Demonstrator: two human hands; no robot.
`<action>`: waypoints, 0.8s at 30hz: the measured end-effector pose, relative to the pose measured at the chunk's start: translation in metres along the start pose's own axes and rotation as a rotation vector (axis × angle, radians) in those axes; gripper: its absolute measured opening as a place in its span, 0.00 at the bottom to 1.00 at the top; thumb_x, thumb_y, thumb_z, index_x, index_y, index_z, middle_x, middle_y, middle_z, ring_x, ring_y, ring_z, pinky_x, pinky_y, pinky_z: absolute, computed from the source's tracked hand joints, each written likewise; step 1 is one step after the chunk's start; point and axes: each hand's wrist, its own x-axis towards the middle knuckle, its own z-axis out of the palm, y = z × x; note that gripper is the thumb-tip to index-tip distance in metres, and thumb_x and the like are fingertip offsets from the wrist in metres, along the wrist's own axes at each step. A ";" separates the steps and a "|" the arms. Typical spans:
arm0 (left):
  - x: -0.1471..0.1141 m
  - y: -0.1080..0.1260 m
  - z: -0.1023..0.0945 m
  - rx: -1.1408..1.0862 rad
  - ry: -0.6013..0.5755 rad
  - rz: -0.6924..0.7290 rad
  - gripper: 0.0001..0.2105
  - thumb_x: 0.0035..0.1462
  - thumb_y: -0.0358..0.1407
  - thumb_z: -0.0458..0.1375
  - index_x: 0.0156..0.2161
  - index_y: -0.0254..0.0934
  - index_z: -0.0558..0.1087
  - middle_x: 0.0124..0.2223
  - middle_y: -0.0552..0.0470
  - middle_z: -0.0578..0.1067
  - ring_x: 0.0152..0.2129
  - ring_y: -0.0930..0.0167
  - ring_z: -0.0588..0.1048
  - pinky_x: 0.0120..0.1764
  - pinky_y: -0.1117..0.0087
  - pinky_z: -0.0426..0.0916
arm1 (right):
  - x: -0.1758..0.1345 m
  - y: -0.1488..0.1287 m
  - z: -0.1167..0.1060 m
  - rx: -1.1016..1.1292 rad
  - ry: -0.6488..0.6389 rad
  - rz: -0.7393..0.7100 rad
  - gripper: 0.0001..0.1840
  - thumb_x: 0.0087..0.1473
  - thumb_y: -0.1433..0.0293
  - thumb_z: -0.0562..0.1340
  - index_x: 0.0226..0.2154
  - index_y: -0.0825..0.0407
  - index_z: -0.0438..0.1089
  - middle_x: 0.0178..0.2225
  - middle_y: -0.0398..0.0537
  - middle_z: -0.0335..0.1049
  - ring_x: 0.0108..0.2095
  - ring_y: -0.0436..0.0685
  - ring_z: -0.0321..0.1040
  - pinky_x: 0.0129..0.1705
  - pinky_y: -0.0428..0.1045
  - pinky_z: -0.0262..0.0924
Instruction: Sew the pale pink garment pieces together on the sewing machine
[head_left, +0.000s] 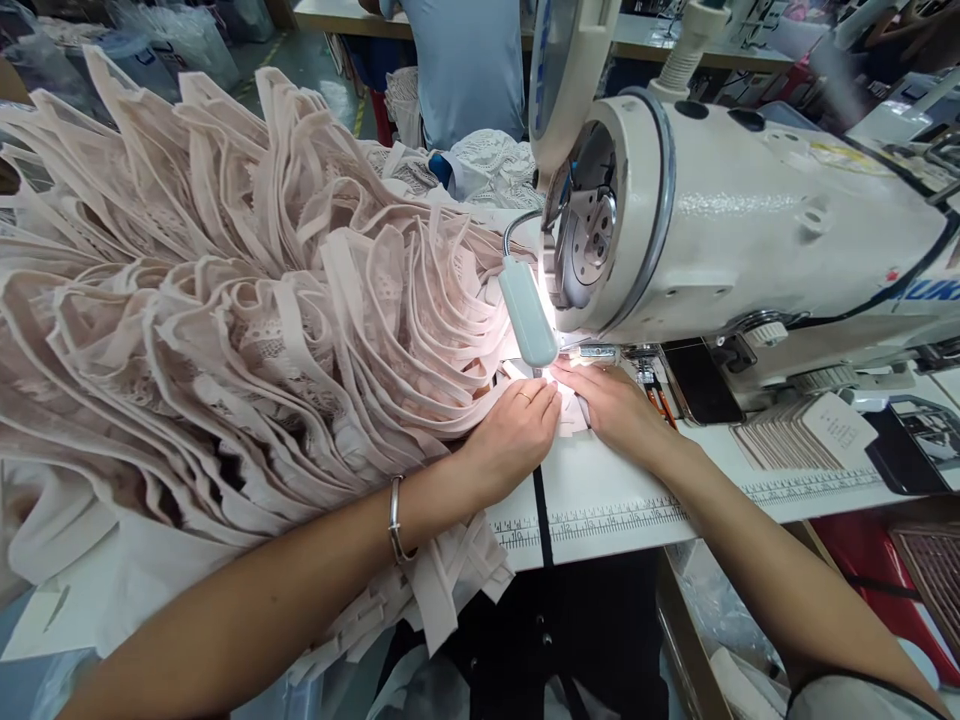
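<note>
Pale pink garment fabric [571, 416] lies under the bright light at the needle area of the sewing machine [757, 220]. My left hand [517, 430] has its fingers curled together at the fabric's left side, pinching the edge. My right hand [611, 408] rests on its right side, fingers stretched forward and lying flat. Both sets of fingertips come close together just below a small grey-green lamp [529, 315], which hides part of the needle area. A large heap of pale pink lace-trimmed garments [270, 330] spreads to the left, reaching my left forearm.
Orange-handled snips [663, 402] and a dark phone [701, 380] lie right of my right hand. Farther right are a stack of beige cards [810, 432] and another dark device [911, 445]. A measuring tape [622, 518] runs along the table edge. A person [469, 70] is beyond the table.
</note>
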 end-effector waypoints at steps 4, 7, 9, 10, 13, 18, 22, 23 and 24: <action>0.000 -0.002 0.000 0.003 -0.004 -0.013 0.15 0.68 0.21 0.44 0.51 0.27 0.71 0.52 0.37 0.76 0.52 0.62 0.74 0.53 0.57 0.70 | 0.002 -0.001 0.001 0.019 0.004 0.005 0.27 0.65 0.69 0.48 0.63 0.42 0.65 0.63 0.45 0.66 0.58 0.61 0.68 0.56 0.59 0.67; 0.001 -0.004 0.001 0.024 0.011 -0.001 0.13 0.68 0.21 0.45 0.50 0.26 0.71 0.52 0.37 0.77 0.51 0.62 0.74 0.53 0.58 0.69 | 0.003 -0.001 0.004 -0.014 0.029 0.010 0.26 0.66 0.67 0.48 0.63 0.41 0.65 0.62 0.45 0.67 0.55 0.62 0.70 0.56 0.60 0.66; 0.001 -0.005 0.002 0.042 0.019 0.004 0.12 0.68 0.22 0.47 0.49 0.24 0.71 0.51 0.37 0.77 0.50 0.61 0.75 0.52 0.60 0.68 | 0.004 -0.001 0.005 -0.039 0.033 0.013 0.26 0.66 0.67 0.48 0.62 0.42 0.65 0.61 0.46 0.68 0.54 0.62 0.70 0.57 0.61 0.65; 0.001 -0.005 0.002 0.048 0.021 0.005 0.11 0.67 0.22 0.47 0.49 0.24 0.71 0.50 0.37 0.77 0.49 0.61 0.75 0.52 0.60 0.67 | 0.005 -0.001 0.006 -0.049 0.032 0.013 0.25 0.66 0.66 0.48 0.62 0.42 0.65 0.61 0.47 0.68 0.54 0.63 0.70 0.57 0.61 0.64; 0.002 -0.006 0.002 0.052 0.026 -0.006 0.12 0.68 0.23 0.47 0.49 0.25 0.71 0.50 0.39 0.77 0.48 0.63 0.75 0.53 0.62 0.66 | 0.006 -0.001 0.006 -0.077 0.032 0.012 0.26 0.66 0.67 0.48 0.62 0.44 0.66 0.60 0.48 0.69 0.55 0.65 0.69 0.58 0.62 0.62; 0.002 -0.007 0.000 0.048 0.013 -0.034 0.13 0.70 0.24 0.45 0.51 0.28 0.70 0.51 0.40 0.77 0.49 0.64 0.74 0.53 0.62 0.66 | 0.007 -0.001 0.006 -0.096 0.028 0.006 0.26 0.66 0.69 0.46 0.62 0.41 0.65 0.57 0.48 0.72 0.51 0.65 0.71 0.54 0.61 0.63; 0.002 -0.008 0.000 0.035 0.000 -0.059 0.14 0.71 0.27 0.44 0.52 0.29 0.70 0.52 0.40 0.77 0.49 0.63 0.73 0.52 0.61 0.66 | 0.008 -0.005 0.004 -0.107 0.008 0.036 0.26 0.66 0.68 0.46 0.62 0.41 0.65 0.52 0.48 0.74 0.44 0.64 0.73 0.50 0.59 0.63; 0.002 -0.008 0.000 0.030 -0.006 -0.068 0.13 0.71 0.27 0.44 0.52 0.29 0.70 0.52 0.40 0.76 0.49 0.62 0.73 0.52 0.60 0.66 | 0.008 -0.006 0.003 -0.107 0.000 0.047 0.26 0.66 0.68 0.46 0.62 0.41 0.65 0.52 0.48 0.75 0.42 0.63 0.73 0.49 0.58 0.63; 0.002 -0.008 0.000 0.025 -0.013 -0.073 0.13 0.71 0.27 0.44 0.51 0.30 0.70 0.52 0.40 0.76 0.49 0.62 0.73 0.52 0.59 0.66 | 0.008 -0.007 0.002 -0.106 -0.010 0.057 0.26 0.66 0.68 0.46 0.62 0.41 0.65 0.51 0.49 0.75 0.41 0.63 0.73 0.48 0.57 0.63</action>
